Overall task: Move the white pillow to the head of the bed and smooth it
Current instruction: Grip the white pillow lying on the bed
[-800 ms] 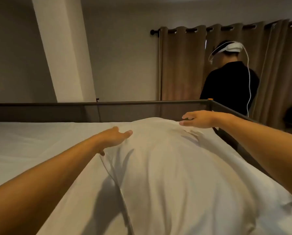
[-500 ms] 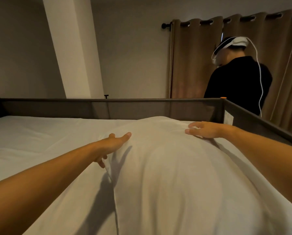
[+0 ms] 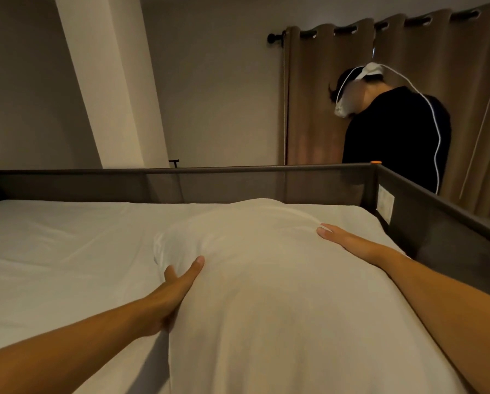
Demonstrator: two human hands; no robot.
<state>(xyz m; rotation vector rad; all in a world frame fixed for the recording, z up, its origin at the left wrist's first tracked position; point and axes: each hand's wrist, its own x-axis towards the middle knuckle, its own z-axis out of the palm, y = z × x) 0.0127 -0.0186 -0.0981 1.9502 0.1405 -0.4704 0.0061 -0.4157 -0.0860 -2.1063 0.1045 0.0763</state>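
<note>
Pillow [image 3: 266, 280] soft, light, squashy; lies near bed [image 3: 67, 237] rail. Left hand [image 3: 175, 291] cups side, right hand [image 3: 349, 241] flat on top, both grips open. Best held by side edges.

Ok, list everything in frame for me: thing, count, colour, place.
Pillow: one, white, on the bed, its far end near the head rail.
Bed sheet: one, white, covering the mattress.
Bed rail: one, dark grey mesh, along the head and right side.
Orange cap: one, on the rail's far right corner.
Curtains: brown, hung on a dark rod, back right.
Pillar: one, pale, back left.
Other person: one, black top, white headset, by the curtains.
Left hand: flat against the pillow's left side.
Right hand: flat on the pillow's right side.
</note>
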